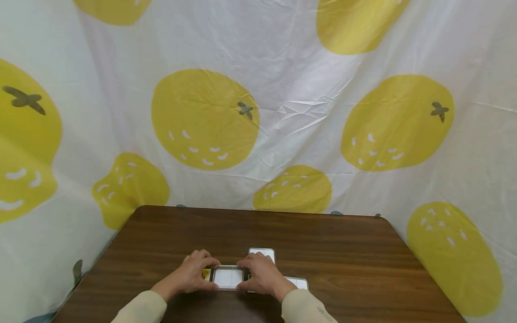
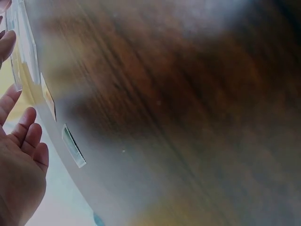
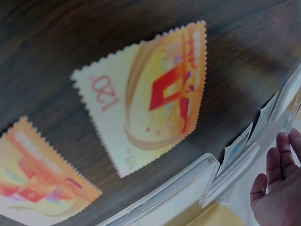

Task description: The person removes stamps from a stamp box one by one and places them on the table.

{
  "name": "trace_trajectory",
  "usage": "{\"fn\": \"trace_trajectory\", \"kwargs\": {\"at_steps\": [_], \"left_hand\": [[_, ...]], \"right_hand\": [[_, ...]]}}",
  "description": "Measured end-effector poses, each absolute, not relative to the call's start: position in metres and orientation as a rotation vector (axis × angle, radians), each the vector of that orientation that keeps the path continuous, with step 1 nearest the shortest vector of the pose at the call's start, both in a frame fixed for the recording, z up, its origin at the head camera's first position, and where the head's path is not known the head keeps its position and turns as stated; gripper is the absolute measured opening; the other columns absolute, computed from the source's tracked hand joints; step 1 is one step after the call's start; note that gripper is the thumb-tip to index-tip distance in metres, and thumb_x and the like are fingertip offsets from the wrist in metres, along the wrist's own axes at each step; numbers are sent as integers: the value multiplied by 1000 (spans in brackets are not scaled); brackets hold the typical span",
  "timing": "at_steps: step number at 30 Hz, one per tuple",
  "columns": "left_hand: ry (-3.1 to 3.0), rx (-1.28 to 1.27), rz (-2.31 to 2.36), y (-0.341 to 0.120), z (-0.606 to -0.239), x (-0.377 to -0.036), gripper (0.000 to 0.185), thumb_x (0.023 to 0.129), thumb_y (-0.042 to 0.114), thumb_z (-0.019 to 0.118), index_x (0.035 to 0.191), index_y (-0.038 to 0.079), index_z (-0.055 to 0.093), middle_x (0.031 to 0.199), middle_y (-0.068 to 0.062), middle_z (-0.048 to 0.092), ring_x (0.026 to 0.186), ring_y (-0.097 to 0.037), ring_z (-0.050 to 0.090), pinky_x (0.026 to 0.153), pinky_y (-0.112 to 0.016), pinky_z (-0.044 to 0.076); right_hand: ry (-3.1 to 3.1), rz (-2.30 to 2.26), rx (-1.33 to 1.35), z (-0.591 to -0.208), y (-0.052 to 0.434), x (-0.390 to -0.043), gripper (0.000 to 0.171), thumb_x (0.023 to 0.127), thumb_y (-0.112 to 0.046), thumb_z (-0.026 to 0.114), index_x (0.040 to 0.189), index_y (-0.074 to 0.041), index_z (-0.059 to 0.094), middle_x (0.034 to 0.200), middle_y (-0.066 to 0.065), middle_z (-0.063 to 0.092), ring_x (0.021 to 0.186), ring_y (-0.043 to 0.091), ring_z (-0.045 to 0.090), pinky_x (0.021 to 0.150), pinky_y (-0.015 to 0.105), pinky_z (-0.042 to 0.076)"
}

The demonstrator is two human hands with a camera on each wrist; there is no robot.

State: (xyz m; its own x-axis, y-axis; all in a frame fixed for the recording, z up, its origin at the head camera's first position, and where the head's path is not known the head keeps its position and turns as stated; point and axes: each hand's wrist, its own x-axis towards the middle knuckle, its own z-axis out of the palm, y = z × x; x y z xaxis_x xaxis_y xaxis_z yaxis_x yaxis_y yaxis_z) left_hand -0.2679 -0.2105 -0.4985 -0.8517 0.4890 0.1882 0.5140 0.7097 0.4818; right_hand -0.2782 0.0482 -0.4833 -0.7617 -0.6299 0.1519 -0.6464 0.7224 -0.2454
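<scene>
Both hands are resting on the dark brown wood-grain table (image 1: 347, 251), framing a clear plastic card case with a white insert (image 1: 228, 277) that is lying flat near the front edge, in the middle. The left hand (image 1: 194, 272) is sitting at the case's left edge with its fingers loosely bent and its fingertips touching that side; a small yellow-orange stamp (image 1: 207, 274) is peeking out from under it, just beside the case. The right hand (image 1: 260, 272) is doing the same at the case's right edge, fingers curved down onto the table and pressing against the side rather than wrapping round it. Whether either hand is actually pinching the case cannot be told from the head view. A second clear case with a white insert (image 1: 262, 253) is lying just behind the right hand, and a third clear case (image 1: 298, 283) is lying to the right of that wrist. In the right wrist view, two orange and yellow perforated postage stamps, one marked 120 (image 3: 148, 99) and another at the lower left (image 3: 40, 181), are lying flat on the wood, near the clear cases' edges. The left wrist view is showing relaxed, nearly straight fingers (image 2: 28, 136) beside the table's edge. A white cloth printed with large yellow fruits (image 1: 206, 119) is hanging behind the table.
</scene>
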Motion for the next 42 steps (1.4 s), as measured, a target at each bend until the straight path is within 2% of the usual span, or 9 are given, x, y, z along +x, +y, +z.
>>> {"fn": "trace_trajectory", "kwargs": {"at_steps": [10,17,27,42], "left_hand": [[-2892,-840,-812,-211,-502,-270,56,71,46,85,115,14,70,105,1,51,99,-24,44,83,-45,33],[-2925,-829,-807,-212,-502,-268,55,72,47,84,116,16,70,106,0,51,100,-25,44,82,-45,33],[-2936,-851,-753,-211,-503,-269,59,75,48,83,119,12,69,110,-5,51,103,-28,45,83,-47,35],[-2969,-810,-775,-208,-502,-269,61,74,49,83,121,12,70,111,-3,50,104,-26,43,84,-46,34]], "right_hand": [[-2890,403,1027,-490,44,-279,59,74,-50,82,123,-20,70,115,-2,64,110,18,54,87,39,42],[-2914,383,1023,-491,43,-278,60,75,-53,81,124,-20,69,119,-1,64,112,19,54,89,41,42],[-2956,359,1001,-489,42,-277,62,77,-53,80,126,-19,68,124,1,63,116,21,53,92,43,41],[-2980,271,994,-488,39,-278,60,77,-53,79,125,-19,68,125,2,63,118,24,53,93,48,42]]}}
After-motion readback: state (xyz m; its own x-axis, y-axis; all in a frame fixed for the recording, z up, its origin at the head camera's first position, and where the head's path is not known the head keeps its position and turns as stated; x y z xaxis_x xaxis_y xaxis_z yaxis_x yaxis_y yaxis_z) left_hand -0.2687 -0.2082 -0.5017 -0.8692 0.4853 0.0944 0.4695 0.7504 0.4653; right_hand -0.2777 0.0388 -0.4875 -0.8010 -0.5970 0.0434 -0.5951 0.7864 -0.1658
